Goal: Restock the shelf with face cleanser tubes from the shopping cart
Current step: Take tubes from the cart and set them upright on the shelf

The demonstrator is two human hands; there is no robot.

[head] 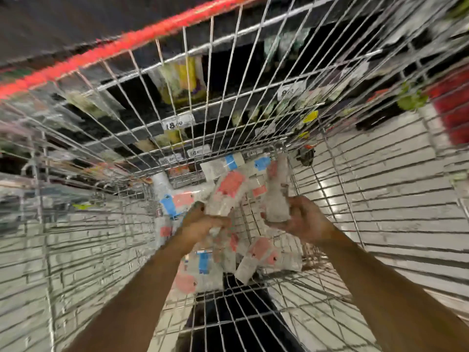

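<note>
Both hands reach inside the cart (142,38). The left hand (203,226) curls its fingers round a fanned bunch of tubes (225,191). The right hand (304,219) grips a single tube (278,194) by its lower end, roughly upright. Loose tubes (261,252) lie on the cart floor beneath. The shelf (177,123) shows beyond the far wire wall. Likely risks: the splayed bunch may slip from the left grip on lifting, or a tube end may snag in the wire. Blur hides finer finger detail.

Price tag (177,122) on shelf (228,69): "18 00"; others blurred
</note>
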